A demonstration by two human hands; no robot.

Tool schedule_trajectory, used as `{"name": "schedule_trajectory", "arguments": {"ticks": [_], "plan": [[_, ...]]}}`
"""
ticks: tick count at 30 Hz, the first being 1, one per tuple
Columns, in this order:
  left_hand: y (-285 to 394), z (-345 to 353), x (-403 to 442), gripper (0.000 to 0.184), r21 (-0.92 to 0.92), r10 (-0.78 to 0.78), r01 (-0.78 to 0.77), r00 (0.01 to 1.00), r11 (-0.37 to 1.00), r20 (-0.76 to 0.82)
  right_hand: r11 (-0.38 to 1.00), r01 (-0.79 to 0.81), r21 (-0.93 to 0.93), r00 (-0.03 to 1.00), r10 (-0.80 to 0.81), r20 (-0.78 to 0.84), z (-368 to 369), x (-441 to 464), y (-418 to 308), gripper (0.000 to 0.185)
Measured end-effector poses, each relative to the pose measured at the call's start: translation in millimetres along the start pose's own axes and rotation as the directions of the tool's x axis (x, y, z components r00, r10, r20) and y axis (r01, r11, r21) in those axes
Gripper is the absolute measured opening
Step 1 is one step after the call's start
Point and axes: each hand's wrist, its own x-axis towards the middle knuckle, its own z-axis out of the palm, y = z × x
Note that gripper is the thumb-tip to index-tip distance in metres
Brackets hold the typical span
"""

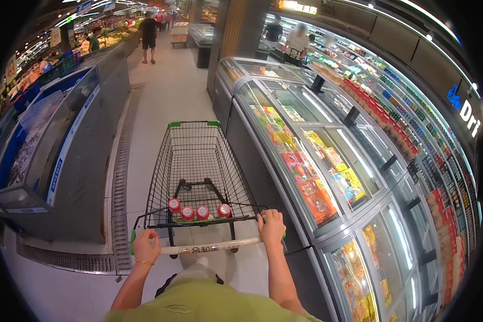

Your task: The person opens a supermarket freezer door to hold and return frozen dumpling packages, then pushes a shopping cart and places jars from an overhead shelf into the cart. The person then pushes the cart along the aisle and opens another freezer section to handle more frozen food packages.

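A black wire shopping cart (196, 155) with green corners stands in front of me. My left hand (146, 246) is closed around the left end of its pale handle bar (209, 248), a thin bracelet at the wrist. At the bar's right end, my right hand (271, 227) is wrapped round it too. Several containers with red and white tops, one of them the rightmost container (224, 210), sit in the cart's near end. The fingertips of both hands are partly hidden.
Glass-topped freezers (300, 161) line the right side, close to the cart. A grey display counter (80, 155) runs along the left beside a floor grate (121, 177). A person in dark clothes (148, 37) is in the aisle ahead; others stand beyond the freezers.
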Motion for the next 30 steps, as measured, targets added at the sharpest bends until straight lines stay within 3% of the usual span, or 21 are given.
{"name": "schedule_trajectory", "arguments": {"ticks": [1,3,4,5,7,9,15,20,27,30], "plan": [[3.2,-0.3,0.8,0.012,-0.008,0.005,-0.005,1.0,1.0,0.01,1.0,-0.01,-0.009,1.0,0.01,-0.002,1.7,3.9,8.1,0.019],[5.4,-4.4,1.3,0.021,0.257,0.128,-0.119,0.992,0.959,-0.021,0.984,0.169,-0.047,0.985,-0.17,-0.015,9.2,6.5,28.8,0.02],[3.3,-3.6,2.4,0.021,0.257,0.132,-0.127,0.991,0.958,-0.005,0.992,0.073,-0.102,0.986,-0.056,0.16,7.5,8.3,31.4,0.026],[0.2,-1.8,3.1,0.027,0.342,0.086,-0.11,0.993,0.933,0.083,0.993,0.058,-0.105,0.985,-0.04,0.168,5.5,10.8,28.7,0.026],[-3.9,1.0,3.4,0.035,0.429,0.029,-0.11,0.981,0.897,0.19,0.986,-0.073,-0.151,0.922,0.124,0.367,1.1,14.3,23.9,0.034],[-5.4,3.7,9.8,0.043,0.443,0.069,-0.135,0.984,0.886,0.163,0.982,-0.071,-0.178,0.927,0.13,0.351,2.7,11.1,25.3,0.037],[-12.8,-0.2,16.3,0.041,0.413,0.145,-0.209,0.973,0.886,0.181,0.969,-0.121,-0.215,0.963,0.167,0.213,0.2,-13.7,32.3,0.04],[-21.6,-11.1,14.8,0.04,0.421,0.201,-0.269,0.959,0.866,0.199,0.965,-0.165,-0.205,0.959,0.206,0.196,-20.0,-43.9,15.9,0.039],[-35.2,-33.7,14.1,0.037,0.32,0.265,-0.355,0.919,0.879,0.292,0.935,-0.268,-0.232,0.954,0.291,0.071,-42.4,-103.1,-10.8,0.039],[-50.5,-40.4,19.1,0.033,0.22,0.363,-0.43,0.886,0.876,0.287,0.908,-0.313,-0.28,0.945,0.328,0.008,-40.4,-130.3,-21.2,0.037]]}}
